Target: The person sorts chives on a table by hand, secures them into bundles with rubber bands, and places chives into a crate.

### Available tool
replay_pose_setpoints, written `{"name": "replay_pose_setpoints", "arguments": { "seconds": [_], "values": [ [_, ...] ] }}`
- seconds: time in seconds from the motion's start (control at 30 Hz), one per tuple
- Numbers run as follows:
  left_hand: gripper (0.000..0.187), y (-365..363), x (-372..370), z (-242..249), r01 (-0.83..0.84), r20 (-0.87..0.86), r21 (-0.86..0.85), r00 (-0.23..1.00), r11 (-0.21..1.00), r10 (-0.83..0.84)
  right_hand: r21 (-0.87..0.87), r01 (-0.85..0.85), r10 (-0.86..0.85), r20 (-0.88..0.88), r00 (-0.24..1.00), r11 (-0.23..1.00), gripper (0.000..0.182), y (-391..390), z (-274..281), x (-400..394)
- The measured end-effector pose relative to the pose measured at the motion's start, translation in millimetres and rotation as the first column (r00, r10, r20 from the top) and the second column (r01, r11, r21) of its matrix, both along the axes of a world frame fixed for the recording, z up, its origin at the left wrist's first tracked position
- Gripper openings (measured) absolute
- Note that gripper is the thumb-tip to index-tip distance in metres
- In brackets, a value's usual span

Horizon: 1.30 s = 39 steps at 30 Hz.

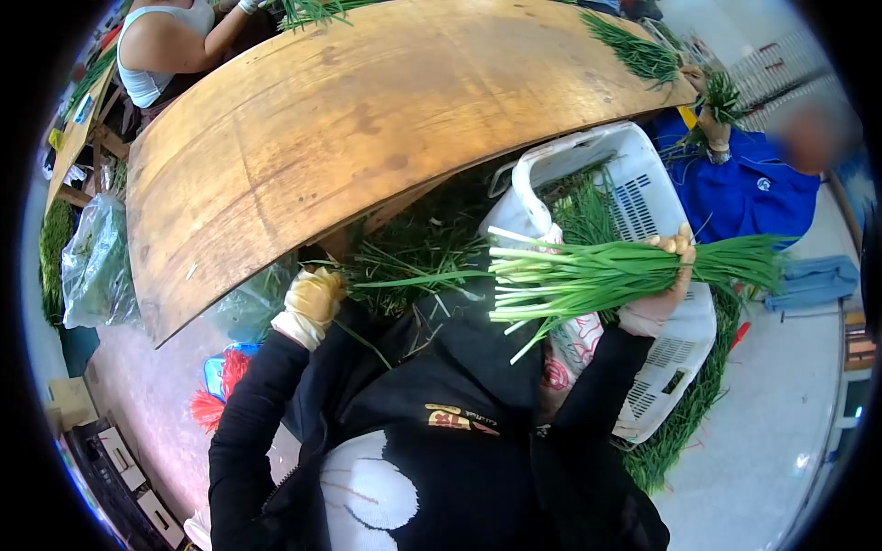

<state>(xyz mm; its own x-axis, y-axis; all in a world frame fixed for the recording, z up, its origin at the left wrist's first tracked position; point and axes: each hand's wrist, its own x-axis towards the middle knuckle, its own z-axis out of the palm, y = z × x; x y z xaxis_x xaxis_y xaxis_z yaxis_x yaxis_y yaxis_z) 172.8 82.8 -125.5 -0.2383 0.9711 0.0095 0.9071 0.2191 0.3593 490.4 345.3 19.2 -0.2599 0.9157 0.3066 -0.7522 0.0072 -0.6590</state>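
Note:
My right hand (675, 280) is wrapped round a thick bunch of chives (588, 275), its pale cut stems pointing left and the green leaves trailing to the right. The bunch is held above a white plastic crate (643, 188), which has more chives (588, 211) inside. In a yellowed glove, my left hand (315, 298) is closed beside the table's near edge, with loose chive leaves (423, 278) at its fingertips. Part of its grip is hidden. A heap of loose leaves and trimmings (413, 253) lies between my hands, over my lap and under the table edge.
A curved-looking wooden table (349, 119) spans the front. A person in blue (753, 174) holds chives at the right; another in a white top (175, 50) is at the far left. Plastic bags (96, 262), red string (220, 390) and chives on the floor (675, 455) lie around.

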Motion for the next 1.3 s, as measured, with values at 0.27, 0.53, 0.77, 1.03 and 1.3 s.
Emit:
{"name": "replay_pose_setpoints", "arguments": {
  "seconds": [0.27,0.53,0.77,1.03,1.3],
  "values": [
    [0.057,70,75,80,0.161,0.827,0.513,0.170,0.843,-0.535,-0.180,-0.203,0.184,-0.115,0.976,0.963,0.028,-10,-14,-28],
    [0.075,72,87,74,0.303,0.852,0.365,-0.490,0.880,-0.185,-0.338,-0.354,0.366,-0.029,0.930,0.872,0.031,-20,-22,-38],
    [0.030,75,106,73,-0.194,0.873,0.443,0.314,0.875,-0.373,-0.325,-0.264,0.276,-0.008,0.961,0.908,0.030,-27,-22,-55],
    [0.027,57,85,87,-0.048,0.941,0.215,-0.258,0.975,-0.220,-0.354,-0.231,0.244,-0.009,0.970,0.906,0.030,-33,-23,-55],
    [0.029,22,37,47,-0.081,0.882,0.296,0.405,0.952,-0.240,-0.268,-0.125,0.122,-0.027,0.992,0.955,0.029,-9,-11,-27]
  ]
}}
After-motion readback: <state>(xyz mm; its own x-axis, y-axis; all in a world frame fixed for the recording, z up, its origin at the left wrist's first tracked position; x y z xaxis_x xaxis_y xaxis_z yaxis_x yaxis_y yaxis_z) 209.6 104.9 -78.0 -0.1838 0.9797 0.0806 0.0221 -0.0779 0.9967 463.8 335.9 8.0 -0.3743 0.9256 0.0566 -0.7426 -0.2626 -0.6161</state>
